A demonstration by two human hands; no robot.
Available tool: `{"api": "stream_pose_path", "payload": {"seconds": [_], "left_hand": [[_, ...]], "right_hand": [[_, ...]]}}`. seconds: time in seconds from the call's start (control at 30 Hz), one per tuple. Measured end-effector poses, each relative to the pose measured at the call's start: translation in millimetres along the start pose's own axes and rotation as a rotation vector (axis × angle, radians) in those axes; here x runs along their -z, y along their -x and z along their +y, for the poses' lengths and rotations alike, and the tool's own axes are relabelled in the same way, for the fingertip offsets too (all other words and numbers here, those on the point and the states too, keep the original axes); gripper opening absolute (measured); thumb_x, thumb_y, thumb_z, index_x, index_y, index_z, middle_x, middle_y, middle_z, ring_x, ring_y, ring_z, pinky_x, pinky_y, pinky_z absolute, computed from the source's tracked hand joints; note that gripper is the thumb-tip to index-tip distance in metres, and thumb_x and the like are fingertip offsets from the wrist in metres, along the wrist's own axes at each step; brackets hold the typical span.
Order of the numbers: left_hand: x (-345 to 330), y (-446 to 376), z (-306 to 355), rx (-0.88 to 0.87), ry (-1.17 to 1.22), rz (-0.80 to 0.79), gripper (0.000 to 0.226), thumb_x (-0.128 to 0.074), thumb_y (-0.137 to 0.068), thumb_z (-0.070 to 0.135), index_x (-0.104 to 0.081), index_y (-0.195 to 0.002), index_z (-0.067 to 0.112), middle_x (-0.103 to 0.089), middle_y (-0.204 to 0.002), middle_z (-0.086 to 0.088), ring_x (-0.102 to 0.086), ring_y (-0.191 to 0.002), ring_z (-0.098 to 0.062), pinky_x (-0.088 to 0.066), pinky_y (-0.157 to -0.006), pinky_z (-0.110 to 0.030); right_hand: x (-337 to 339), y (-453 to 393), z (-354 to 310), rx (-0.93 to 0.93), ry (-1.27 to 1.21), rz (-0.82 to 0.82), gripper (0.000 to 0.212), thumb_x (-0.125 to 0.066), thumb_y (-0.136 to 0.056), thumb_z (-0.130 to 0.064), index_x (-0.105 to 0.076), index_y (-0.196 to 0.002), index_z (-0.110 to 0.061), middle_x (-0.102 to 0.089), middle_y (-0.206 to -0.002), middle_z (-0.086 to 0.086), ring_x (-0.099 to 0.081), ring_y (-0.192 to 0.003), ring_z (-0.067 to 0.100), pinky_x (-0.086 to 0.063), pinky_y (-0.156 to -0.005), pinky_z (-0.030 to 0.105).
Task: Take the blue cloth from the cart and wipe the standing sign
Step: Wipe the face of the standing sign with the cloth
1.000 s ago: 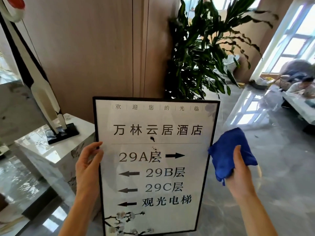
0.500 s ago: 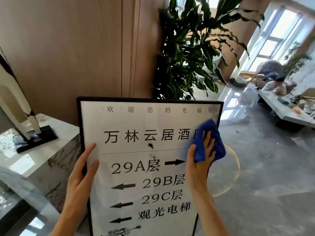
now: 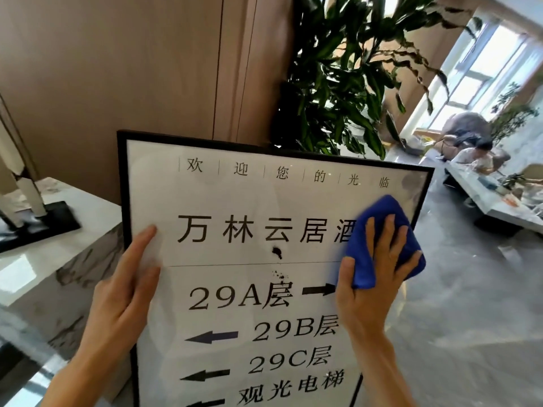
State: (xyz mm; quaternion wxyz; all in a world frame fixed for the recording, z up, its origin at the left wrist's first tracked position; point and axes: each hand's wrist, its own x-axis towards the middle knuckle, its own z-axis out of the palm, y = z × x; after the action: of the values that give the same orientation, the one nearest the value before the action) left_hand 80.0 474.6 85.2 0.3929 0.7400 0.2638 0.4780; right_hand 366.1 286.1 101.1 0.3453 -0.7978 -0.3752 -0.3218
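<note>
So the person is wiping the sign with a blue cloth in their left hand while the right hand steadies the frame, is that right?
Not quite: the hands are swapped. The head view shows the right hand pressing the blue cloth against the sign near its right edge, while the left hand steadies the frame on the left side.

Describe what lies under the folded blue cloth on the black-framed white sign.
The blue cloth covers the sign near its right edge, hiding the title's last character and part of the frame. The right hand presses it flat.

Left hand [image 3: 123, 292] lies flat with straight fingers; right hand [image 3: 373, 277] presses, fingers spread.
</note>
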Motion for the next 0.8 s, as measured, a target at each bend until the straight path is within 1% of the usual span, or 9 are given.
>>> {"api": "stream_pose_path", "payload": {"seconds": [0.07,0.13,0.27,0.4,0.47,0.6,0.67,0.73,0.8], "left_hand": [[-3,0,-5,0.009,0.022,0.045,0.044,-0.035,-0.096,0.07,-0.036,-0.14,0.062,-0.053,-0.113,0.054,-0.057,-0.093,0.026,-0.047,-0.069,0.003],[-6,0,-10,0.001,0.038,0.093,0.043,-0.036,-0.097,0.068,-0.039,-0.139,0.061,-0.054,-0.116,0.051,-0.058,-0.093,0.024,-0.048,-0.07,0.001],[-12,2,-18,-0.04,0.006,0.134,0.041,-0.04,-0.102,0.042,-0.04,-0.139,0.06,-0.054,-0.118,0.049,-0.057,-0.093,0.024,-0.046,-0.072,0.003],[-11,3,-23,-0.079,-0.025,0.138,0.047,-0.038,-0.102,0.032,-0.038,-0.141,0.058,-0.059,-0.095,0.043,-0.056,-0.073,0.018,-0.042,-0.063,0.003],[-11,2,-22,-0.094,-0.032,0.129,0.048,-0.037,-0.103,0.031,-0.036,-0.142,0.058,-0.058,-0.095,0.044,-0.054,-0.072,0.017,-0.041,-0.063,0.002],[-11,-1,-22,-0.111,-0.048,0.123,0.051,-0.038,-0.102,0.028,-0.035,-0.144,0.057,-0.059,-0.089,0.038,-0.052,-0.065,0.013,-0.039,-0.062,0.0],[-10,0,-23,-0.127,-0.029,0.12,0.05,-0.038,-0.103,0.028,-0.035,-0.145,0.055,-0.06,-0.092,0.038,-0.054,-0.066,0.013,-0.04,-0.065,0.001],[-10,2,-24,-0.133,-0.017,0.114,0.05,-0.038,-0.103,0.027,-0.037,-0.147,0.051,-0.059,-0.101,0.045,-0.056,-0.076,0.017,-0.042,-0.071,0.002],[-11,1,-22,-0.122,-0.001,0.105,0.049,-0.039,-0.103,0.025,-0.039,-0.149,0.04,-0.056,-0.107,0.05,-0.056,-0.088,0.022,-0.042,-0.077,0.003]], "right_hand": [[-5,-4,2,0.02,0.005,0.031,0.059,-0.022,-0.105,-0.05,-0.013,-0.161,-0.033,-0.01,-0.171,0.0,-0.006,-0.158,0.03,0.008,-0.125,0.055],[-11,-4,-1,0.018,-0.023,0.062,0.058,-0.022,-0.106,-0.049,-0.015,-0.161,-0.034,-0.013,-0.17,0.002,-0.008,-0.157,0.031,0.005,-0.125,0.056],[-19,-4,-12,-0.006,-0.037,0.1,0.055,-0.02,-0.107,-0.048,-0.015,-0.16,-0.035,-0.014,-0.169,0.001,-0.007,-0.157,0.029,0.002,-0.125,0.057],[-29,-2,-37,-0.033,-0.028,0.09,0.056,-0.019,-0.107,-0.048,-0.016,-0.16,-0.034,-0.016,-0.169,0.004,-0.007,-0.157,0.029,-0.002,-0.123,0.062],[-33,1,-54,-0.012,-0.013,0.083,0.056,-0.018,-0.107,-0.048,-0.016,-0.16,-0.032,-0.017,-0.169,0.006,-0.008,-0.157,0.031,-0.005,-0.122,0.064],[-41,12,-84,0.106,0.005,0.04,0.055,-0.02,-0.107,-0.048,-0.011,-0.16,-0.037,-0.011,-0.17,0.0,-0.009,-0.157,0.032,-0.005,-0.123,0.061],[-45,24,-97,0.193,0.009,-0.003,0.056,-0.022,-0.107,-0.048,-0.012,-0.16,-0.036,-0.006,-0.17,-0.004,-0.009,-0.157,0.033,-0.005,-0.123,0.06],[-47,35,-105,0.294,0.024,-0.056,0.057,-0.024,-0.106,-0.049,-0.014,-0.161,-0.035,-0.005,-0.17,-0.005,-0.008,-0.157,0.032,-0.005,-0.123,0.06],[-44,42,-102,0.399,0.052,-0.113,0.058,-0.026,-0.106,-0.049,-0.014,-0.161,-0.034,-0.005,-0.17,-0.006,-0.008,-0.157,0.03,-0.006,-0.123,0.059]]}}
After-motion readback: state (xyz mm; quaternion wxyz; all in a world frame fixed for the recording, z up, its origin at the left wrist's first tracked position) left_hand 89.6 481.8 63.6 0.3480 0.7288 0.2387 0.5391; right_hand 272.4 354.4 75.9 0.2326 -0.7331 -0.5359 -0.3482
